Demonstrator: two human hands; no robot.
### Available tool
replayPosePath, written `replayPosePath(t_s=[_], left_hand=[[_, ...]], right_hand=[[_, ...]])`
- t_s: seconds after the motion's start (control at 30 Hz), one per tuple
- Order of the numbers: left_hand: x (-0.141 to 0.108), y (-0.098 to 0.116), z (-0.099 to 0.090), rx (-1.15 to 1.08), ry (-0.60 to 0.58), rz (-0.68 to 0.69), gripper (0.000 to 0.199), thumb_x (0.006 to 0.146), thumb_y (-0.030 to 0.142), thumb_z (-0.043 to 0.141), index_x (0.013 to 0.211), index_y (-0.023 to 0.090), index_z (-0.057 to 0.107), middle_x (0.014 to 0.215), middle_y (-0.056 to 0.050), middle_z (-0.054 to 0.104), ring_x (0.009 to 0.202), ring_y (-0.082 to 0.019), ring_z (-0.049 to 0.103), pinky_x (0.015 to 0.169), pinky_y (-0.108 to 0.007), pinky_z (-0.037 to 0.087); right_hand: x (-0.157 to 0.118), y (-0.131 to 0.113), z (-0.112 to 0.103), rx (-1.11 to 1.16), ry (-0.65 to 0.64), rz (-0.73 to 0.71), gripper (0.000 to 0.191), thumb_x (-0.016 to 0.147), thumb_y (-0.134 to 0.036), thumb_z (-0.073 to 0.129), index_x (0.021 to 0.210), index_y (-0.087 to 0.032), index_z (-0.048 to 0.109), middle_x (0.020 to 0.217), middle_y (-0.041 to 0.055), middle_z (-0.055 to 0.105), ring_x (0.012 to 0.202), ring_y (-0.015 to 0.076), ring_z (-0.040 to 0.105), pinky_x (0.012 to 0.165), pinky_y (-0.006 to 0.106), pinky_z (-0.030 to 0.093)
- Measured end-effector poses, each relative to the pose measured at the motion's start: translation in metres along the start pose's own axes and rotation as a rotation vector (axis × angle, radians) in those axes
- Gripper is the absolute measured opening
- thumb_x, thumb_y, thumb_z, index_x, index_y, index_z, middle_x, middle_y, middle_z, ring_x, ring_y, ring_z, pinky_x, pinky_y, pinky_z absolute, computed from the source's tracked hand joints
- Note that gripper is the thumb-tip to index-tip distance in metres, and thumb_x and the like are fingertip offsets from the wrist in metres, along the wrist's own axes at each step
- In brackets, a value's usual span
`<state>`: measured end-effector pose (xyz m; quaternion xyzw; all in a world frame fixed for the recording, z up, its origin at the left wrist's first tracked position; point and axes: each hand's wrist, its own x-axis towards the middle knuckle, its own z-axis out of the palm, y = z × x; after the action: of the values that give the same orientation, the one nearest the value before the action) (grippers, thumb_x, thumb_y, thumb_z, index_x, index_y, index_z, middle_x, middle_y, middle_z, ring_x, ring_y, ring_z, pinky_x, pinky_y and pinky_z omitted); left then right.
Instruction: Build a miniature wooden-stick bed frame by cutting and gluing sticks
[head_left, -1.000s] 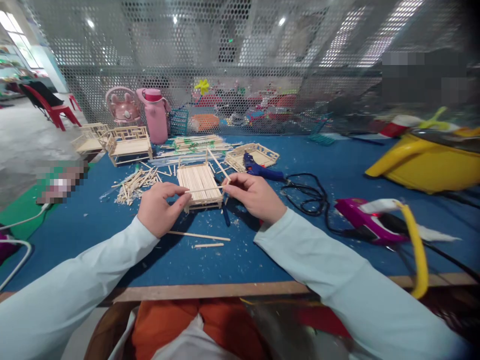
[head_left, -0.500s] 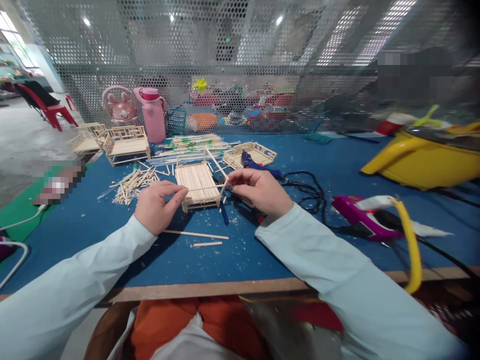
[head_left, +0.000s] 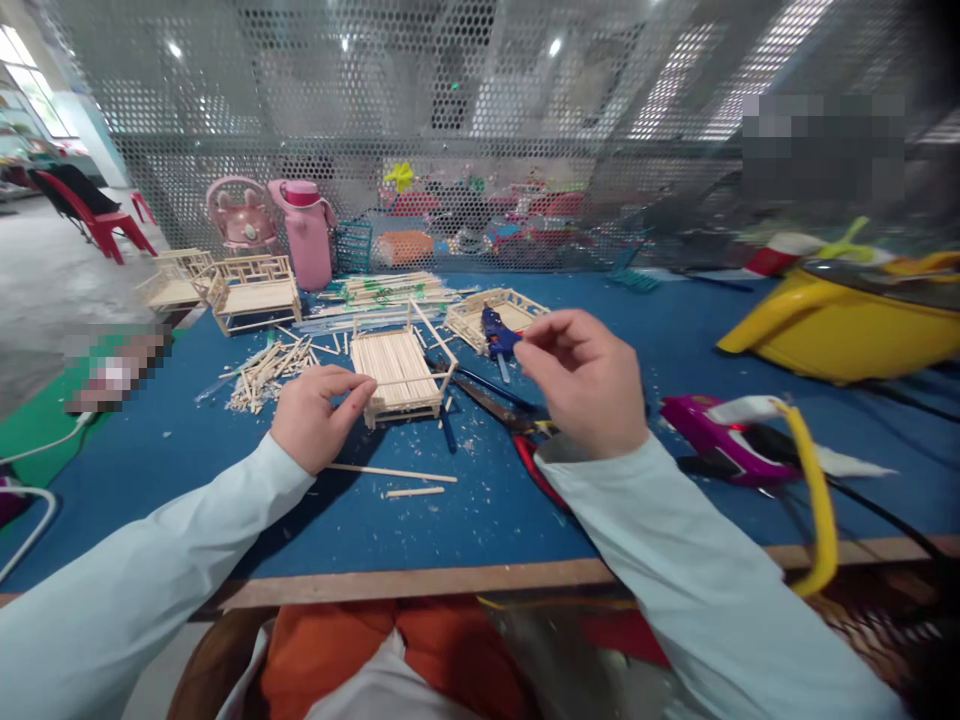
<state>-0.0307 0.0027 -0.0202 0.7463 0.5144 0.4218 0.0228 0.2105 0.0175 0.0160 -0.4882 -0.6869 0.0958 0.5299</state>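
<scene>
My left hand point(head_left: 319, 415) pinches one end of a thin wooden stick point(head_left: 409, 378), held across the near end of a small slatted wooden bed-like frame point(head_left: 397, 355). A slanted stick point(head_left: 433, 331) joins that stick at the right corner post. My right hand point(head_left: 589, 380), fingers curled with a gap between thumb and fingertips, hovers beside a blue glue gun point(head_left: 495, 330). It appears to hold nothing; whether it touches the gun is unclear. Below this hand lie red-handled pliers point(head_left: 529, 450), partly covered by the sleeve. Two loose sticks point(head_left: 394, 472) rest nearer me.
Finished-looking wooden frames point(head_left: 255, 290) stand at the back left, near a pink bottle point(head_left: 306, 235). A pile of short sticks point(head_left: 274, 370) lies left of the work. On the right are a purple tool point(head_left: 727, 440) and a yellow container point(head_left: 832, 320). Perforated metal point(head_left: 525, 110) borders the back.
My right hand has let go of the stick corner and moved right, toward the glue gun, uncovering the pliers. My left hand stays on the stick. The glue gun appears slightly turned.
</scene>
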Motion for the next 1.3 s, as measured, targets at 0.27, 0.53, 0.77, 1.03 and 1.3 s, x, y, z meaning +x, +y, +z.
replayPosePath(t_s=[0.27,0.53,0.77,1.03,1.3], left_hand=[[0.0,-0.002,0.004,-0.02,0.009,-0.003,0.024,0.08,0.032,0.052,0.076,0.02,0.072,0.076,-0.005,0.071,0.073,-0.018,0.063,0.069,-0.03,0.048],[0.001,-0.003,0.005,-0.019,-0.004,0.007,0.024,0.081,0.031,0.051,0.075,0.021,0.072,0.075,-0.005,0.071,0.072,-0.018,0.062,0.068,-0.03,0.047],[0.0,-0.004,0.007,-0.038,-0.004,-0.008,0.024,0.081,0.032,0.051,0.076,0.02,0.072,0.076,-0.006,0.07,0.072,-0.018,0.063,0.068,-0.031,0.047],[0.001,-0.003,0.006,-0.019,-0.012,0.017,0.025,0.081,0.03,0.05,0.076,0.019,0.072,0.075,-0.006,0.07,0.073,-0.019,0.062,0.069,-0.031,0.047],[0.001,-0.002,0.005,-0.034,-0.003,0.011,0.024,0.081,0.03,0.051,0.076,0.02,0.072,0.076,-0.006,0.071,0.072,-0.018,0.062,0.069,-0.03,0.047]], right_hand=[[-0.056,0.017,-0.039,-0.659,-0.639,-0.023,0.027,0.08,-0.031,0.048,0.1,-0.019,0.061,0.097,0.0096,0.064,0.089,0.0238,0.059,0.079,0.038,0.047],[-0.046,0.016,-0.043,-0.64,-0.573,-0.025,0.032,0.079,-0.035,0.049,0.103,-0.018,0.061,0.1,0.0102,0.064,0.089,0.0236,0.061,0.077,0.036,0.048],[-0.016,-0.002,-0.027,-0.616,-0.49,-0.042,0.024,0.082,-0.032,0.044,0.078,-0.02,0.064,0.078,0.0053,0.068,0.068,0.0189,0.061,0.063,0.029,0.042],[0.057,0.072,-0.006,-0.992,-0.588,0.209,0.05,0.066,-0.012,0.054,0.117,-0.015,0.056,0.116,0.0183,0.058,0.103,0.0307,0.055,0.077,0.036,0.041],[0.061,0.102,0.003,-0.891,-0.544,0.228,0.052,0.066,-0.009,0.049,0.118,-0.012,0.052,0.109,0.0193,0.062,0.099,0.0296,0.059,0.076,0.032,0.042]])
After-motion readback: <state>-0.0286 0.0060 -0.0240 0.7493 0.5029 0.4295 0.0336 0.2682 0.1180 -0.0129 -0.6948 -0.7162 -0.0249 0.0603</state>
